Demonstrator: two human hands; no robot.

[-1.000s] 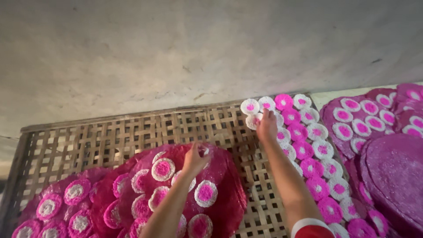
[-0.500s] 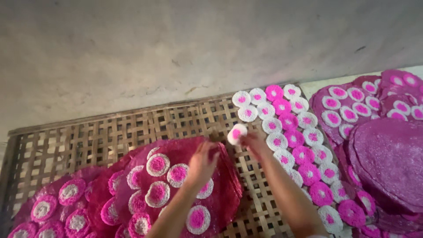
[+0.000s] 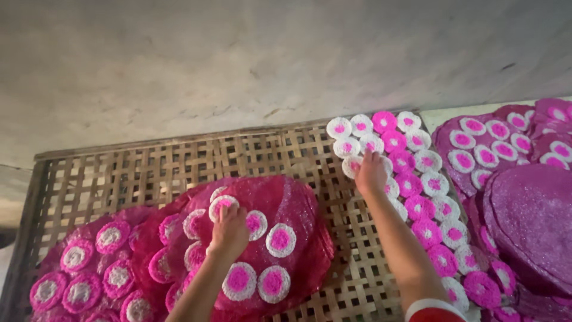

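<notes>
Left hand [image 3: 229, 229] fingers curled on a white-ringed disc [image 3: 221, 207] atop the red sheet [image 3: 298, 206]. Right hand [image 3: 370, 173] reaches forward, pressing a disc [image 3: 353, 167] onto the woven rack [image 3: 149, 173]; grip unclear.

Small round discs [image 3: 280, 240], white-rimmed with pink centres, lie flat on a large dark-pink round sheet [image 3: 298, 203]; one near its top edge [image 3: 221, 206] sits under the left hand's fingers. Another white-and-pink disc [image 3: 353, 167] lies flat at the near edge of a tight row of similar discs [image 3: 417, 191] on the woven bamboo tray [image 3: 149, 173], touched by the right hand.
</notes>
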